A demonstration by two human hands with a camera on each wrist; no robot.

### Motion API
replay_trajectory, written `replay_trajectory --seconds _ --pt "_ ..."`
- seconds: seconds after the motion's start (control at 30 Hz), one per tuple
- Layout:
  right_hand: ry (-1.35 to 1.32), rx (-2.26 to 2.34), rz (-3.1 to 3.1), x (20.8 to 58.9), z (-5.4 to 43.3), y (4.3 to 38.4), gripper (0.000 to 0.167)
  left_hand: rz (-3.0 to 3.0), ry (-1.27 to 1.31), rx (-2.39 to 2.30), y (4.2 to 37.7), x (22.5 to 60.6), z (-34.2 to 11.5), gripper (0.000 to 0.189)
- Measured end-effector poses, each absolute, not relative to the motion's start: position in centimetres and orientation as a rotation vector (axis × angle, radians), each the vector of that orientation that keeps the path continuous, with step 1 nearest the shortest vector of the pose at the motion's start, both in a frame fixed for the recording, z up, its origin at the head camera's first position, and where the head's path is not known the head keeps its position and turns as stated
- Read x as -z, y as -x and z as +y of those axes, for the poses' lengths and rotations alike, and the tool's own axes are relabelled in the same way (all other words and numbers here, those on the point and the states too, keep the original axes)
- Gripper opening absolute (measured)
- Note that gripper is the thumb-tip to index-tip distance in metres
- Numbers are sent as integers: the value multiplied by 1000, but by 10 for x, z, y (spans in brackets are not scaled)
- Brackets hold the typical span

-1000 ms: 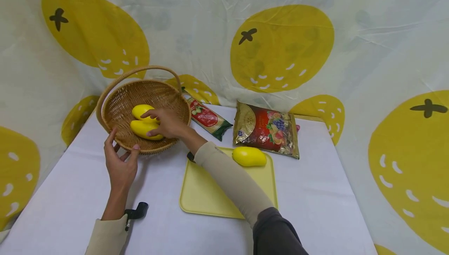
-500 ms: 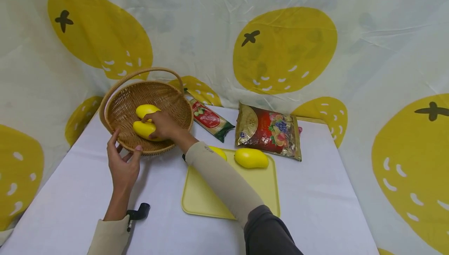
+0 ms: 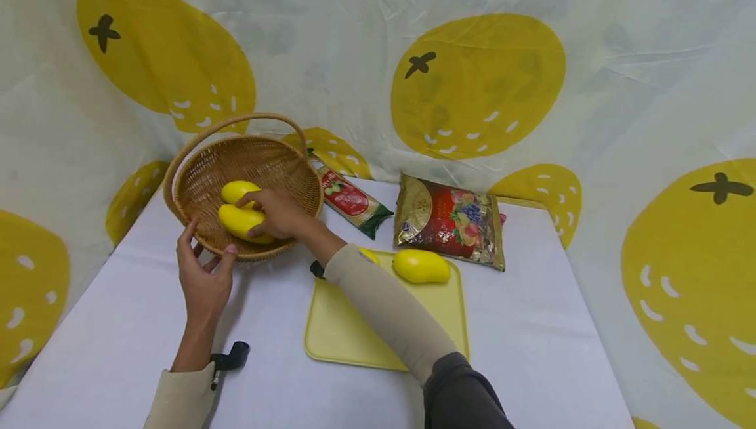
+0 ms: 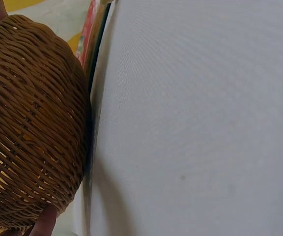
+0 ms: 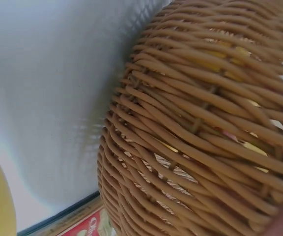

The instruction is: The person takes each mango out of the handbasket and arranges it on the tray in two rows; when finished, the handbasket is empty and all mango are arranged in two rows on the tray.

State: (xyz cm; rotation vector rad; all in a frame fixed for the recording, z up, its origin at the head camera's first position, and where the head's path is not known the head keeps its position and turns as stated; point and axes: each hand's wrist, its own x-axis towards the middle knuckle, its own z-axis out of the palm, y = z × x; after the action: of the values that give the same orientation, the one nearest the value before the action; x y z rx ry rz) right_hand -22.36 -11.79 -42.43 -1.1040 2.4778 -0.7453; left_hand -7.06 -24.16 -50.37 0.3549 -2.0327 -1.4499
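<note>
A wicker basket [image 3: 195, 180] with a tall handle leans toward me at the left of the table. Inside lie two yellow mangoes, a far mango [image 3: 239, 191] and a near mango [image 3: 239, 220]. My right hand [image 3: 280, 214] reaches in over the basket's right side and grips the near mango, thumb on its near side and fingers between the two fruits. My left hand [image 3: 203, 281] holds the basket's front edge. The basket's woven outside [image 4: 33, 113] fills the left of the left wrist view, and the right wrist view shows mostly weave [image 5: 195, 123].
A yellow tray [image 3: 336, 334] bears a mango [image 3: 420, 265] and another mango [image 3: 370, 256] mostly hidden by my right sleeve. Behind it lie a narrow red and green packet [image 3: 351, 199] and a larger red and gold bag [image 3: 443, 216]. A patterned curtain [image 3: 331, 55] hangs behind.
My right hand's fingers have come from over the far mango down between the two, around the near one. The sleeve shifted, baring part of a second mango on the tray.
</note>
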Motion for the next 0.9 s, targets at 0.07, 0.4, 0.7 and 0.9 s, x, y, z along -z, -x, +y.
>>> replay_trajectory --seconds 0.07,0.4,0.7,0.9 --pt "1112 785 2482 421 -114 220 62 -2030 -354 1450 70 503 -242 79" --pt "1103 1089 2450 404 -89 201 62 -2046 -383 1438 70 505 -244 79" --pt "1159 1368 2360 389 -57 190 62 -2031 -374 1441 71 504 -243 80" --pt "1164 1458 2323 376 -32 183 63 -2030 -382 1434 73 504 -243 81"
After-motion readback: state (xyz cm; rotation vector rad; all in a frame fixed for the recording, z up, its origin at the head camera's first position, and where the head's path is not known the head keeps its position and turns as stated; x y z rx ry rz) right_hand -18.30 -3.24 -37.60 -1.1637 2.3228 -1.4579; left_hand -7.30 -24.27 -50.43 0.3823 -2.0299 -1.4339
